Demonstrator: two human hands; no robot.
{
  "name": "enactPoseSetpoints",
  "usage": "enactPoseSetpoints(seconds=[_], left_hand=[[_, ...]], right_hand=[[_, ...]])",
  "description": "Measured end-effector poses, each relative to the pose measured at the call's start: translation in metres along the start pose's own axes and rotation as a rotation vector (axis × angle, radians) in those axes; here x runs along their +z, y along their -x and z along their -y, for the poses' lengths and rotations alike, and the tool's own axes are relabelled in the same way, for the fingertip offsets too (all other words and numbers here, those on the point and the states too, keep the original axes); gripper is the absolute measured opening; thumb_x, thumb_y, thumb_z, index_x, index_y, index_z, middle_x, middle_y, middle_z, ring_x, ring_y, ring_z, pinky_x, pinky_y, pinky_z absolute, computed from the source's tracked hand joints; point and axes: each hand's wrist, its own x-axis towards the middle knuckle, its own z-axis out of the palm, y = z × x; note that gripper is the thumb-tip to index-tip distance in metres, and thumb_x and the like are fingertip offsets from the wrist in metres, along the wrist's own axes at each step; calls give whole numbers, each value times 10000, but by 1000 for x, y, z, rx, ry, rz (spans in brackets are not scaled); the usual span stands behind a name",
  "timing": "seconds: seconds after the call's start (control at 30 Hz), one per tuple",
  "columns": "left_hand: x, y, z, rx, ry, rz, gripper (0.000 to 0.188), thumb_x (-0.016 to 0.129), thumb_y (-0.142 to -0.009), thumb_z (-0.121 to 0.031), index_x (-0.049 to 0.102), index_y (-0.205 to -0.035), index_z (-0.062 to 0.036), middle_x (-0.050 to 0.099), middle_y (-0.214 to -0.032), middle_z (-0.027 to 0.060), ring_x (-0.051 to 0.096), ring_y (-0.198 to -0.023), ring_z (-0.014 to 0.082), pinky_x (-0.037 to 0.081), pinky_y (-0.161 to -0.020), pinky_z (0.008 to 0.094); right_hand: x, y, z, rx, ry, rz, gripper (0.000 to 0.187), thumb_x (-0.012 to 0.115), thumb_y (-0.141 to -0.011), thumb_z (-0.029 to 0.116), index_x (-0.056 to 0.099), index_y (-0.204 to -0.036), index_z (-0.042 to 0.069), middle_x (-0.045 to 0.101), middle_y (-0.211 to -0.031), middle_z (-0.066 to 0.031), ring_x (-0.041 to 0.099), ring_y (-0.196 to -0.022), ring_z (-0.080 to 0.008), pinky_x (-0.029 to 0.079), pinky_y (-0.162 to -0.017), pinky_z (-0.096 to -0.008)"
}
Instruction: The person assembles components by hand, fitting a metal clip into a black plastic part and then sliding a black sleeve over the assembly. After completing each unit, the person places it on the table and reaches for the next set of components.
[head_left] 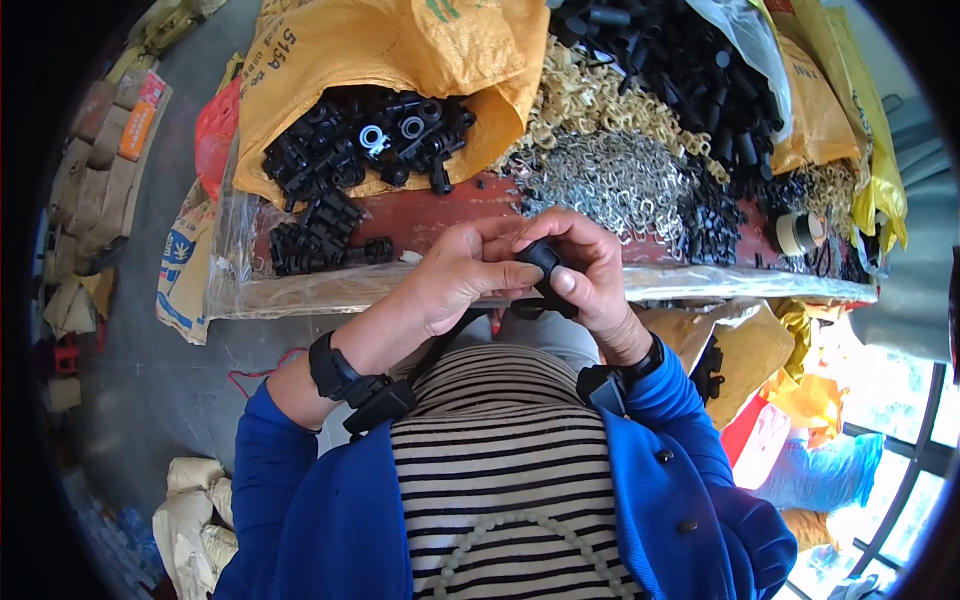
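Observation:
In front of my body, just over the table's near edge, both hands meet at a black plastic fitting (541,258). The fingers of my left hand (468,268) are closed, with the thumb pressed on the fitting's side. My right hand (588,262) wraps round the same part, its thumb against the lower end. The fingers hide much of its shape. Beyond my left hand, a yellow woven sack (390,50) lies with its mouth toward me, and black plastic fittings (325,140) spill from it onto the table.
The red tabletop (400,212) carries a heap of silver metal clips (610,185), beige plastic pieces (580,95) and black cylindrical caps (690,60). A tape roll (798,234) lies at the right. Stacked cartons (100,170) stand on the left, and filled sacks (740,345) sit below the table's right side.

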Motion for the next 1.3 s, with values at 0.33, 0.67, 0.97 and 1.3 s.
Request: enactPoseSetpoints(seconds=[0.33,0.67,0.97,1.3], left_hand=[[7,-12,-4,293,-72,68,701,549,-755,-334,170,-1243,-2,505,-978,149,501,-888,185,387,-791,282],[9,-14,-12,375,-114,157,665,468,-777,-377,175,-1264,-34,424,-1071,155,430,-954,178,342,-829,294],[1,-30,-18,340,-222,137,695,460,-769,-409,160,-1273,-36,388,-1140,153,405,-1011,179,313,-864,289],[109,85,-126,1270,-131,667,343,516,-756,-263,530,-965,8,520,-938,133,521,-633,165,428,-663,335]], right_hand=[[16,6,14,-12,311,172,472,583,-673,413,517,-883,-5,522,-834,-67,494,-779,-147,392,-687,-252],[16,-11,-1,-18,177,144,374,632,-660,186,487,-935,-21,526,-791,-34,495,-724,-100,406,-654,-218],[-1,-22,-8,58,131,154,332,626,-668,171,500,-911,-16,545,-803,-41,510,-747,-103,409,-663,-219],[-81,68,23,-17,248,-426,176,488,-764,180,482,-833,18,528,-771,-48,499,-722,-114,402,-655,-229]])
